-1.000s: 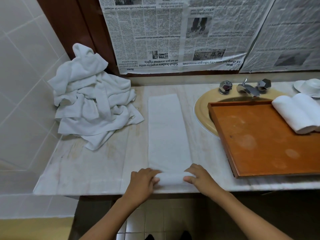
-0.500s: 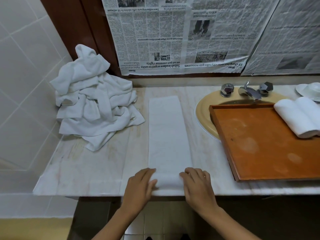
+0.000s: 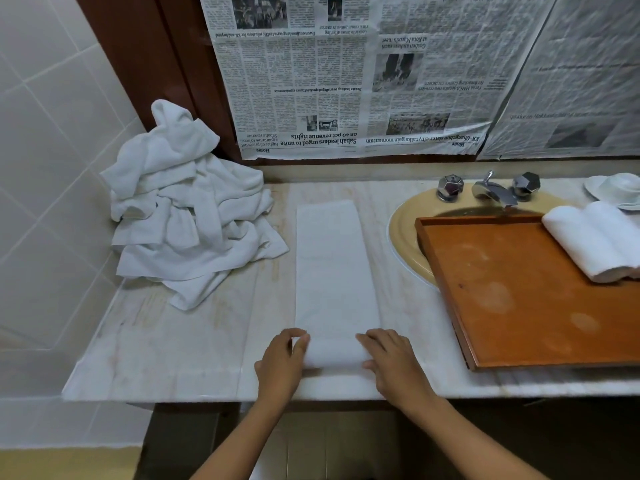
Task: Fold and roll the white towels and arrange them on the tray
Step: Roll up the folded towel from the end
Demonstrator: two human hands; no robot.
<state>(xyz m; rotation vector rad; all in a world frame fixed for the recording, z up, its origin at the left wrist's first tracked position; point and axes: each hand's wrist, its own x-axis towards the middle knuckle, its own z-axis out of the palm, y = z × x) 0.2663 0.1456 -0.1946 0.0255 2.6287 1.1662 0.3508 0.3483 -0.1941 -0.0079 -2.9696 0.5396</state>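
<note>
A white towel folded into a long strip (image 3: 332, 268) lies on the marble counter, running away from me. Its near end is rolled into a short cylinder (image 3: 332, 353). My left hand (image 3: 282, 362) grips the roll's left end and my right hand (image 3: 391, 363) rests on its right end. An orange-brown wooden tray (image 3: 512, 299) sits over the sink at the right, with two rolled white towels (image 3: 595, 237) side by side at its far right. A heap of loose white towels (image 3: 187, 209) lies at the back left.
The yellow sink (image 3: 405, 237) with chrome taps (image 3: 491, 190) lies partly under the tray. A white dish (image 3: 616, 188) stands at the far right. Newspaper (image 3: 346, 74) covers the wall behind. A tiled wall closes the left side. The counter's front edge (image 3: 207, 393) is just below my hands.
Both hands have pushed the roll a little away from me along the strip, and the roll has grown thicker. My fingers shifted from on top to the roll's ends.
</note>
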